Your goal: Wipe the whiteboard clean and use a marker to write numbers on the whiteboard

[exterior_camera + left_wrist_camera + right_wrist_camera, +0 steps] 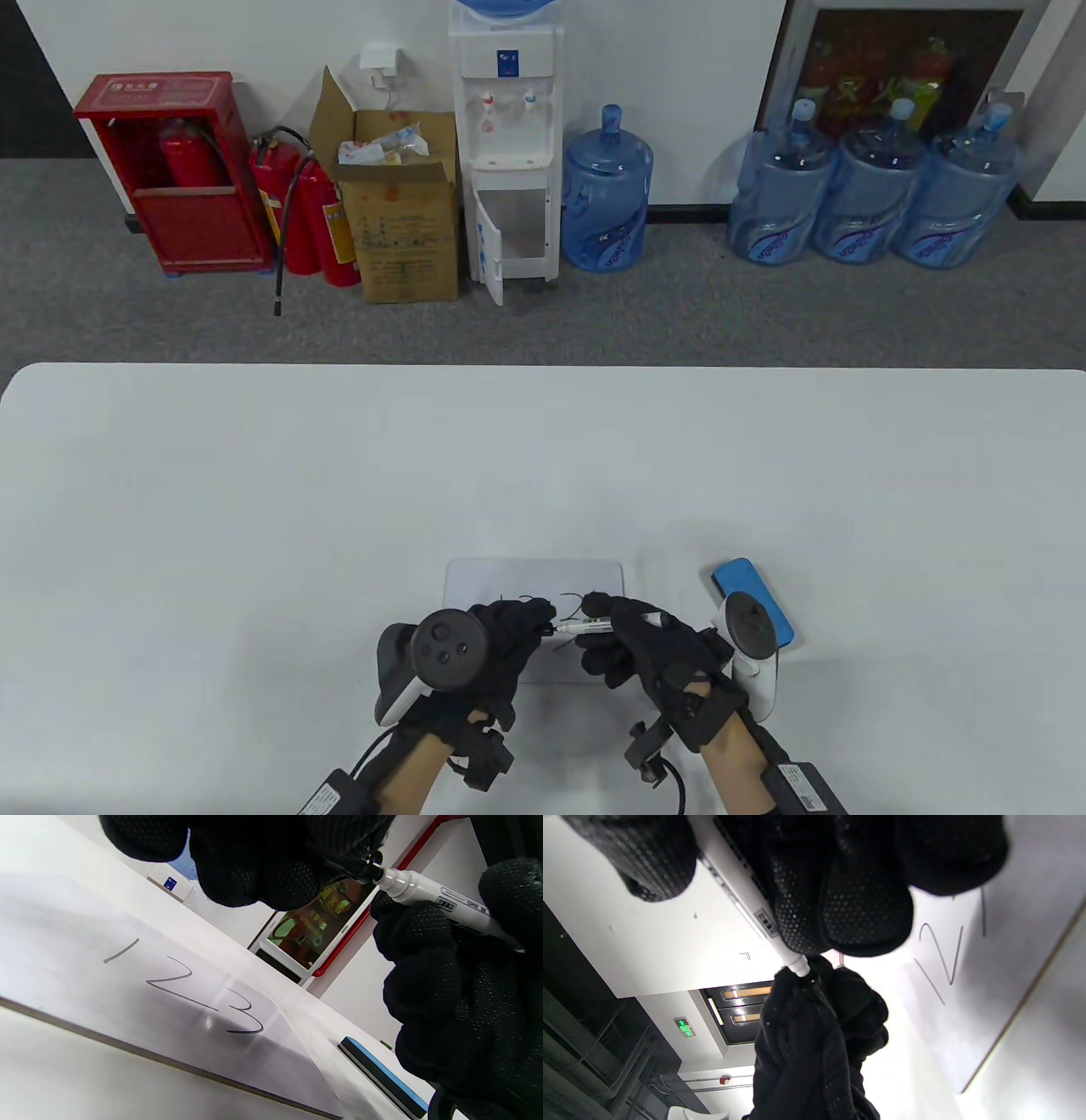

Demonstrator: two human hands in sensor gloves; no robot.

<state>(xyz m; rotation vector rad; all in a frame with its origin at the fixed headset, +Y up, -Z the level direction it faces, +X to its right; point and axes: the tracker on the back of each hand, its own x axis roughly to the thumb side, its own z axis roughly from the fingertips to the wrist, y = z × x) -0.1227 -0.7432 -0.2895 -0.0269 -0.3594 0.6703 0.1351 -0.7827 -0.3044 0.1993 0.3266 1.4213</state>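
While both gloved hands hover above a small whiteboard (534, 581) near the front edge of a white table (254, 509), the right hand (653, 649) has its grip curled round a white marker (585, 627). Its tip end points left into the left hand (501, 641), whose fingers (254, 878) pinch it. Handwritten 1 2 3 (182, 984) shows on the board. Just right of the whiteboard lies a blue eraser (747, 586)

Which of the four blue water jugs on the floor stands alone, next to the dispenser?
The lone jug just right of the white water dispenser. The other three stand bunched side by side further right, below the framed picture.
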